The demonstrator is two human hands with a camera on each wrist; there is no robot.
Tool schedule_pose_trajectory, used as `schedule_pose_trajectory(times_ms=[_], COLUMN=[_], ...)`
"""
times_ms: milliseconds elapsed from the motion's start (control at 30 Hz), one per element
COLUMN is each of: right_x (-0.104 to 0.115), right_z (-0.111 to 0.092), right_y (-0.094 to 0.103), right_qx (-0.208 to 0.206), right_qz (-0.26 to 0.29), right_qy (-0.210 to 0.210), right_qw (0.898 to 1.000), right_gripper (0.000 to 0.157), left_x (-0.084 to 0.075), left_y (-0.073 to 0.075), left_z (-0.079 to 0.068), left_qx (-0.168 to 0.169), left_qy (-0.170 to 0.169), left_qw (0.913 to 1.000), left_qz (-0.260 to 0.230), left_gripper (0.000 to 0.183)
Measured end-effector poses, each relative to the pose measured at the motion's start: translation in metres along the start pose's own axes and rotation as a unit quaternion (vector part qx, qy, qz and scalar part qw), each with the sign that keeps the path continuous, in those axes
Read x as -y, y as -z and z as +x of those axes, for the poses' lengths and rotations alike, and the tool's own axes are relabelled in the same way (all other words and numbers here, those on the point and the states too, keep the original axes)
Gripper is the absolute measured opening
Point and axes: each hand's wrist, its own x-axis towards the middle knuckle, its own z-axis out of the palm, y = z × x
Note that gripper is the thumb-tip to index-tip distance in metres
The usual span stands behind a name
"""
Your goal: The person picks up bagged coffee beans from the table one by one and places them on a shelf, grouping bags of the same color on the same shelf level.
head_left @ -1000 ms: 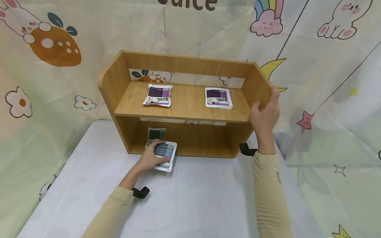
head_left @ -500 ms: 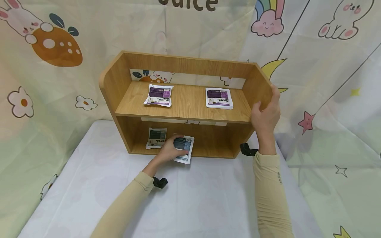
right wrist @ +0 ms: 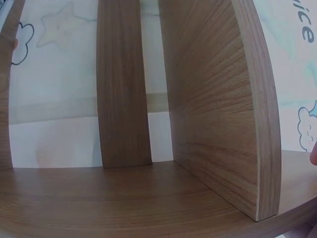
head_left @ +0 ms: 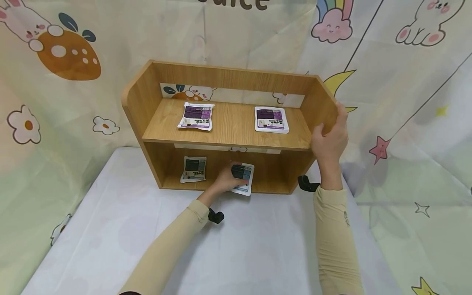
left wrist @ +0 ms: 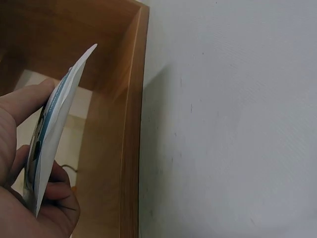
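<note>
My left hand grips a flat white packet with a blue label at the front of the lower shelf. In the left wrist view, the packet stands on edge between thumb and fingers, tilted, beside the wooden shelf board. My right hand holds the right side panel of the wooden shelf unit, thumb on the inner face and fingers over the outer edge. Only a bit of a fingertip shows at the right edge of the right wrist view.
Two white packets with purple labels lie on the upper shelf, one left and one right. A dark green-labelled packet sits at the left of the lower shelf. A white-covered table extends in front; a printed cloth hangs behind.
My left hand has carried the blue-labelled packet rightward and slightly up, from in front of the green-labelled packet toward the middle of the lower shelf. My right hand stays on the side panel.
</note>
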Motion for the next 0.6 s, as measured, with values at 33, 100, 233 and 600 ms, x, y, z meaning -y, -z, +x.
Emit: schedule_pose_trajectory(times_ms=[33,100,233,600], right_x=[0.0,0.001,0.003,0.003], right_z=[0.0,0.0,0.0,0.001], right_y=[0.0,0.001,0.003,0.003], right_qx=[0.001,0.003,0.002,0.005], right_qz=[0.002,0.003,0.007,0.002], right_qy=[-0.001,-0.001,-0.001,0.001], right_qw=[1.0,1.0,1.0,1.0], right_gripper=[0.056,0.057,0.059,0.058], left_x=[-0.001,-0.003,-0.006,-0.011], left_y=[-0.002,-0.005,-0.01,-0.02], left_z=[0.002,0.007,0.018,0.043], left_qx=[-0.002,-0.008,-0.016,-0.001], left_qy=[0.002,0.006,0.007,0.03], left_qw=[1.0,0.9999,0.9998,0.9978], left_qz=[0.0,-0.003,-0.004,-0.06], left_gripper=[0.078,0.077,0.076,0.076])
